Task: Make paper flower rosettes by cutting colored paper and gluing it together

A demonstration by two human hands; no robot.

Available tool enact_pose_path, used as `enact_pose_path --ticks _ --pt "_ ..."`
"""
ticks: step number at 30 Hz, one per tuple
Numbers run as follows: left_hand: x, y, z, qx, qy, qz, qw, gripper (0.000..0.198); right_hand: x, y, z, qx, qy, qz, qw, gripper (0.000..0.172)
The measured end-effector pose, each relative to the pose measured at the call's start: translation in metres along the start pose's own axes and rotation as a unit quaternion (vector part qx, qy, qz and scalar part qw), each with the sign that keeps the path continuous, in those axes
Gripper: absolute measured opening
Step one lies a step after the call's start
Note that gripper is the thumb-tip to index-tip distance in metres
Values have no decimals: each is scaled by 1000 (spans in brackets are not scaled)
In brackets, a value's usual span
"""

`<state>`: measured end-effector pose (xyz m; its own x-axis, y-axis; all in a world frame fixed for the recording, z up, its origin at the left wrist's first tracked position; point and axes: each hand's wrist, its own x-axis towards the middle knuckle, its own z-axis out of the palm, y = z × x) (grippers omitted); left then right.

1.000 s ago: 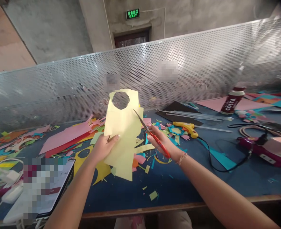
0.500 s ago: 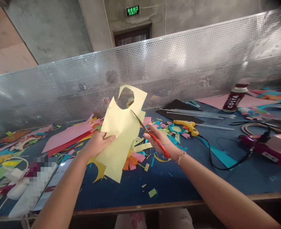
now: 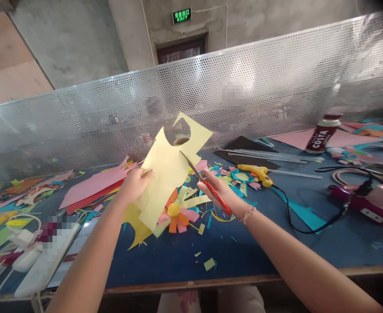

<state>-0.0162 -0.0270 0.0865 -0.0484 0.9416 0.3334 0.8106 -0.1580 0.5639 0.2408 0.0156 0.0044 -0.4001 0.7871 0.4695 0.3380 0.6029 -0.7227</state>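
A pale yellow sheet of paper hangs tilted above the table, a round piece cut from its upper edge. My left hand pinches its left side between thumb and fingers. Red-handled scissors are gripped in my right hand, their blades pointing up and left against the sheet's right part; whether the blades are parted is hard to see. Below the sheet lies a paper flower with a yellow centre and pink and orange petals, partly covered. A darker yellow offcut rests beside it.
A yellow glue gun with a black cord lies right of my hand, near clear sticks. Further right stand a Costa bottle and a purple power strip. Pink paper and a phone are on the left. A perforated metal screen closes the back.
My left hand has turned the yellow sheet clockwise, its top swinging right and its lower end rising left. More of the paper flower shows. The scissors stay nearly in place.
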Motion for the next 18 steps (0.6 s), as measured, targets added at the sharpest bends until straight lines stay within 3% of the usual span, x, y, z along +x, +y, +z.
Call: enact_pose_path --ticks 5,11,18 --pt "1 -1 11 57 61 78 993 41 -3 -9 -2 11 6 0 1000 27" --pt "4 -4 9 75 50 122 988 37 -7 -21 -6 53 -14 4 999 28" --pt "7 2 3 76 56 143 985 38 -3 -10 -4 3 4 -2 1000 30"
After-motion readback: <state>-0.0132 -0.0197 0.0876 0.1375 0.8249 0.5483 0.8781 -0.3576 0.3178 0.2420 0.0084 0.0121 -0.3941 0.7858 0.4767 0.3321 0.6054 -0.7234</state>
